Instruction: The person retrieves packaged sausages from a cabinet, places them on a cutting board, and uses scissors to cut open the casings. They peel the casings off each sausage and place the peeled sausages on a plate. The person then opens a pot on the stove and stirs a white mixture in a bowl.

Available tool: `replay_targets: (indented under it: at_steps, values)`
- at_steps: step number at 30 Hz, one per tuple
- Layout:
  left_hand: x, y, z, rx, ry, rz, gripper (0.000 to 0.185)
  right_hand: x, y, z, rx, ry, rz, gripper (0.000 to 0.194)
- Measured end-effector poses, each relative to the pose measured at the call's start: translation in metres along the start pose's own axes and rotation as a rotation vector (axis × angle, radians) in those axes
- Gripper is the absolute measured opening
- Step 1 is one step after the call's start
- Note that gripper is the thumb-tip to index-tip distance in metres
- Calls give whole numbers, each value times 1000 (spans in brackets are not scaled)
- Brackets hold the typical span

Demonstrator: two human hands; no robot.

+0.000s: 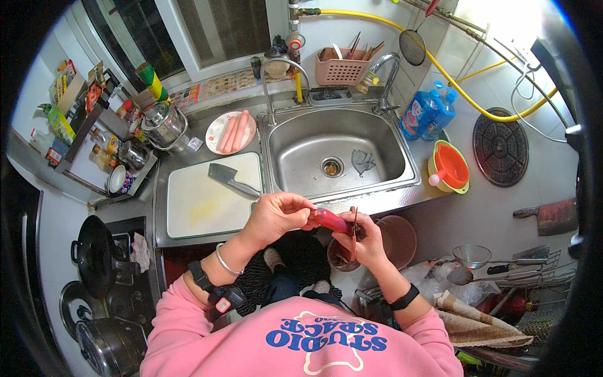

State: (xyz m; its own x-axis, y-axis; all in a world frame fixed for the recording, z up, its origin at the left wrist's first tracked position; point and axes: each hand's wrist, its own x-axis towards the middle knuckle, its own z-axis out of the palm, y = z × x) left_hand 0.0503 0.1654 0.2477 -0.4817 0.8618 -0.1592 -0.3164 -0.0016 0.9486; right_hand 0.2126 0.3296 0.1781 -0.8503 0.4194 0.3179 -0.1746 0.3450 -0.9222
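My left hand (285, 214) pinches the near-left end of a glossy red, sausage-shaped item (330, 218), apparently in a film casing. Around its darker right end, my right hand (370, 235) is closed. That hand also has a slim tool with a reddish handle (353, 252); fingers partly cover it, so I cannot tell its exact kind. Both hands are in front of the counter edge, above a bin (338, 262) with scraps inside. On a white plate (213, 129) lie three pink sausages (234, 133). A cleaver (223, 174) rests on the white cutting board (188, 188).
A steel sink (301, 155) with a grey rag (362, 161) is ahead. Blue detergent bottles (420, 115) and nested bowls (450, 166) stand right of it. A second bin (400, 238) stands below. A wok (94, 254) is at left; a steel canister (162, 123) stands behind the board.
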Motion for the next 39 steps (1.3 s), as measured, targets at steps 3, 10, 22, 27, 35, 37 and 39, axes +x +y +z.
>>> replay_targets:
  at_steps: [3, 10, 22, 27, 35, 37, 39]
  values:
    - [4, -7, 1, -194, -39, -57, 14, -6, 2, 7, 236, 21, 93, 40]
    - [6, -37, 2, -424, -123, -243, 15, -1, -8, 13, 702, 16, 342, 38]
    - [3, -38, -19, -682, -82, -319, 20, 4, -23, -6, 839, -190, 494, 42]
    - [3, -13, -3, -344, -81, -239, 20, -2, -11, -8, 811, -308, 452, 42]
    - [-1, 7, 2, 37, -41, -248, 19, -8, -9, -22, 532, -309, 525, 38]
    - [-2, 9, 2, 91, -19, -252, 18, -8, -11, -23, 483, -325, 508, 37]
    - [-3, 9, 3, 137, 2, -246, 17, -8, -11, -24, 437, -314, 484, 36]
